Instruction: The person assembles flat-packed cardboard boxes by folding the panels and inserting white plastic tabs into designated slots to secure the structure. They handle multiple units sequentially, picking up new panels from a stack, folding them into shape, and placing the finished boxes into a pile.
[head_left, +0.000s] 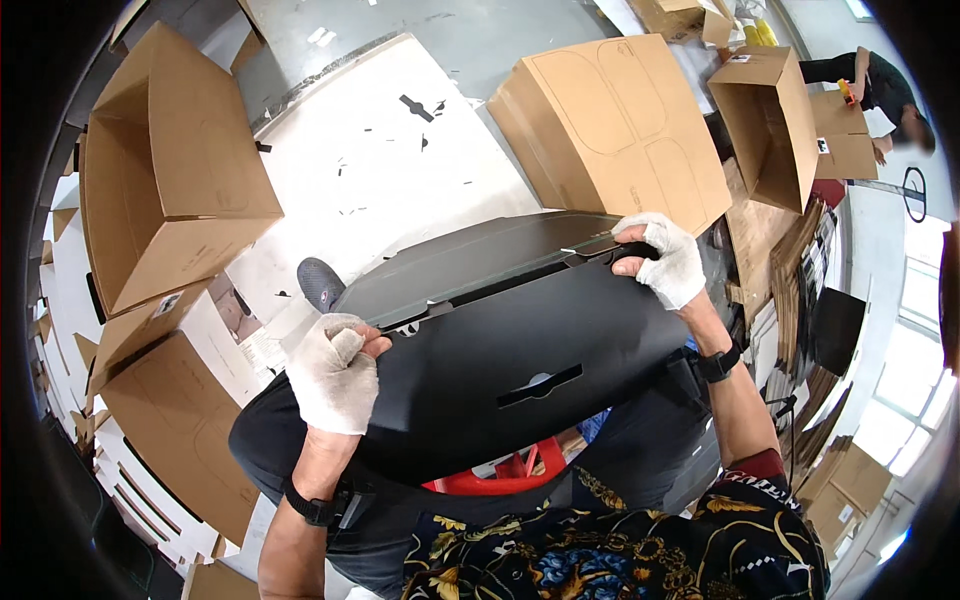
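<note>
A large black sheet (450, 395), bent into a curve, lies across my lap. A slot with a rounded middle is cut through its near face, and more cut-outs run along its upper edge. My left hand (337, 375), in a white glove with bare fingertips, is closed on the left end of that edge. At the right end my right hand (668, 262), gloved the same way, pinches the edge between thumb and fingers. Behind the edge rises a second dark face (480, 245); whether it belongs to the same sheet I cannot tell.
A white board (345, 150) strewn with black scraps covers the floor ahead. Cardboard boxes stand to the left (205, 130) and ahead right (610, 120). A red plastic object (505, 478) shows below the sheet. Another person (885, 90) works at the far right.
</note>
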